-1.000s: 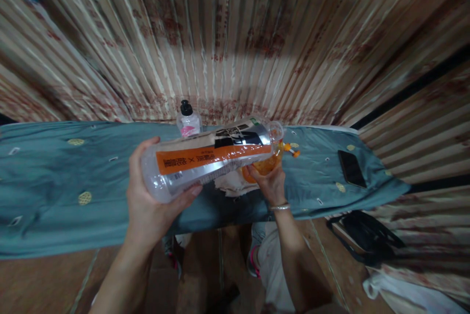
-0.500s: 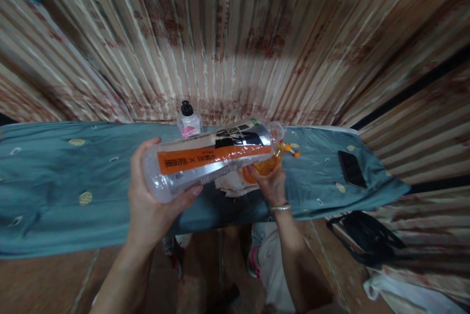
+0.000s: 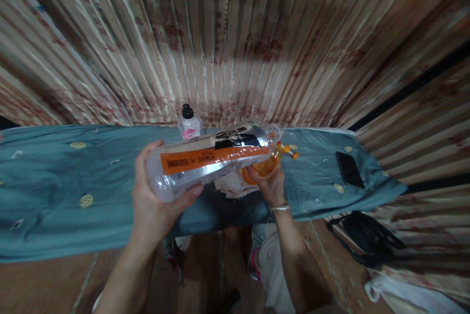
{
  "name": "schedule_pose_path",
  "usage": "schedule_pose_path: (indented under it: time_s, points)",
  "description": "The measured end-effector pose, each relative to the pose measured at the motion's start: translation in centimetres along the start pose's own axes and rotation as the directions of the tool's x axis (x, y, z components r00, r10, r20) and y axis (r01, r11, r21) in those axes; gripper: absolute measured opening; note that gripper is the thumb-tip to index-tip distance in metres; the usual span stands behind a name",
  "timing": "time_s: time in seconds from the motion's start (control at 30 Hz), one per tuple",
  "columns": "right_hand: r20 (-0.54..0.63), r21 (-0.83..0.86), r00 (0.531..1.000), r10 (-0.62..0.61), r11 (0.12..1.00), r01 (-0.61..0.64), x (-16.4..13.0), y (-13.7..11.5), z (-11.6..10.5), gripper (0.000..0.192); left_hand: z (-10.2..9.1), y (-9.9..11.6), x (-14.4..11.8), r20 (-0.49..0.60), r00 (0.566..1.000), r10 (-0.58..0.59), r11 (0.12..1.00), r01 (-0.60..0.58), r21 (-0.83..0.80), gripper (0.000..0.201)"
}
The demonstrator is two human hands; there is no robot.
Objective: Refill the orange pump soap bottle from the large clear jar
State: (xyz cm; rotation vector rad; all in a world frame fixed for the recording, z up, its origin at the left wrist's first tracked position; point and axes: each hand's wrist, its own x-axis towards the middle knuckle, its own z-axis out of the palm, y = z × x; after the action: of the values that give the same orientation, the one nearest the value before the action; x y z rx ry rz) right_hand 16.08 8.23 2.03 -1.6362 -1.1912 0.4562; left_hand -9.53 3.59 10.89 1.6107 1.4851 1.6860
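My left hand point(image 3: 154, 201) grips the base end of a large clear plastic bottle point(image 3: 213, 157) with an orange, silver and black label. The bottle lies almost level, its open neck pointing right and tipped over a small orange container point(image 3: 262, 167). My right hand point(image 3: 270, 185) holds that orange container from below, just above the teal cloth-covered board point(image 3: 73, 181). A small orange piece point(image 3: 292, 152) sticks out to the right of the container. A crumpled pale cloth point(image 3: 231, 184) lies under the bottle.
A small clear bottle with a black cap and pink label point(image 3: 189, 125) stands at the board's far edge. A black phone point(image 3: 349, 169) lies at the right end. A striped curtain point(image 3: 235, 35) hangs behind. A dark bag point(image 3: 367, 240) sits on the floor at right.
Almost nothing has moved; the view and both hands have drifted slightly, with the bottle still tipped over the orange container.
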Motion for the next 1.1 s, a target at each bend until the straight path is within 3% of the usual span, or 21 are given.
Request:
schedule_pose_path:
  time_s: [0.6, 1.1]
  points:
    - [-0.009, -0.073, 0.999, -0.039, 0.997, 0.038, 0.1, 0.6, 0.2, 0.069, 0.6, -0.7, 0.1, -0.007, 1.000, 0.003, 1.000, -0.004, -0.026, 0.087]
    - [-0.005, -0.059, 0.998, -0.058, 0.997, 0.057, 0.1, 0.5, 0.3, 0.068, 0.8, -1.3, 0.2, 0.009, 0.994, -0.107, 0.983, 0.107, -0.150, 0.087]
